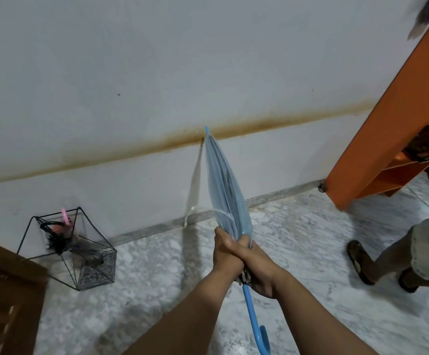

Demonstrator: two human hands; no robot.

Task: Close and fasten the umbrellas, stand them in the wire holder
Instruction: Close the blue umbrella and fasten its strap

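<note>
A folded, clear blue umbrella (225, 185) points up and away from me, its blue tip near the wall stain and its blue hooked handle (258, 329) hanging down below my hands. My left hand (225, 249) grips the gathered canopy at its lower end. My right hand (255, 270) wraps round the same spot just beneath, over the ends of the ribs. A loose strap hangs from the canopy on the left. The black wire holder (80, 254) stands on the floor by the wall at the left, with a black umbrella and a pink-handled one in it.
An orange cabinet (377, 139) leans into view at the right, with shelves inside. Another person's legs in sandals (377, 260) stand on the marble floor at the right. A brown wooden panel (6, 298) fills the lower left corner.
</note>
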